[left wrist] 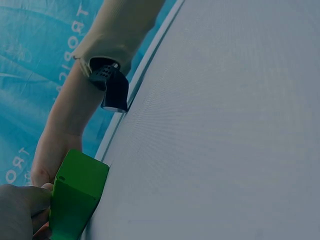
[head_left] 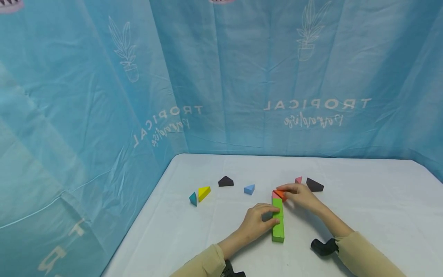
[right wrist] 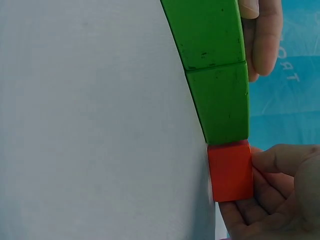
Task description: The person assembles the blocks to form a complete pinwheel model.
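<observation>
Blue cloth bkgd (head_left: 238, 77), creased, w/ white print; desk (head_left: 367, 215) has smooth white cover. R hand (head_left: 302, 196) pinches orange wedge (head_left: 280, 194) btwn thumb & fingers, at far end of the green row; it sits right beside a pink wedge (head_left: 275, 195). L hand (head_left: 254, 225) is at L side of two green blocks (head_left: 278, 231), fingertips touching them; can't tell if it's actually gripping, L wrist view is dark. Green blocks = rectangular, end to end, flat faces w/ small dark marks. Loose pcs farther back: teal wedge (head_left: 193, 199), yellow wedge (head_left: 204, 193), black block (head_left: 226, 181), lt blue wedge (head_left: 249, 189), pink pc (head_left: 298, 179) partly hidden, 2nd black block (head_left: 314, 185) near R hand. Tan sleeves (head_left: 367, 254), both arms.
</observation>
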Available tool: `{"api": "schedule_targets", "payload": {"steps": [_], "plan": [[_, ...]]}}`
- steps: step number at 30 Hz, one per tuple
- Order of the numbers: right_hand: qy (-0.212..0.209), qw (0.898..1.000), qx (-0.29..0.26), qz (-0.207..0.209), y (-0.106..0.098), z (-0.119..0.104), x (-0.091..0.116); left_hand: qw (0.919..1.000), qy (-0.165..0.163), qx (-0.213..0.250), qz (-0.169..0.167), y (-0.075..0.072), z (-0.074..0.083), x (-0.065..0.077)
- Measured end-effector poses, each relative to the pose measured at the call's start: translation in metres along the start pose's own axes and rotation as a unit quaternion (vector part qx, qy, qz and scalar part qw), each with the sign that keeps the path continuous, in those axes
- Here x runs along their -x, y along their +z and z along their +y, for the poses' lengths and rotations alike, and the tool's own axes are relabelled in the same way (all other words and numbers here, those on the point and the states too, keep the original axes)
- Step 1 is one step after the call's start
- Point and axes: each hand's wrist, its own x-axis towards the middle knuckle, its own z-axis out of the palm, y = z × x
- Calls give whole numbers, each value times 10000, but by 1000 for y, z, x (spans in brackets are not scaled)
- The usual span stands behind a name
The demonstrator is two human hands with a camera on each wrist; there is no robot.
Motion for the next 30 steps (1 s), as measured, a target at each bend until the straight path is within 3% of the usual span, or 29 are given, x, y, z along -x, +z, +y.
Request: {"api": "schedule_targets", "payload": {"steps": [18, 23, 30], "plan": [[31, 10000, -58, 45, 2, 0, 3, 9999, 64, 85, 13, 2, -3, 0], [255, 9983, -5, 532, -6, -3, 7, 9999, 96, 102, 33, 3, -3, -1], [993, 9876, -453, 1130, -28, 9, 13, 9999, 61, 141, 50, 2, -3, -1]]}}
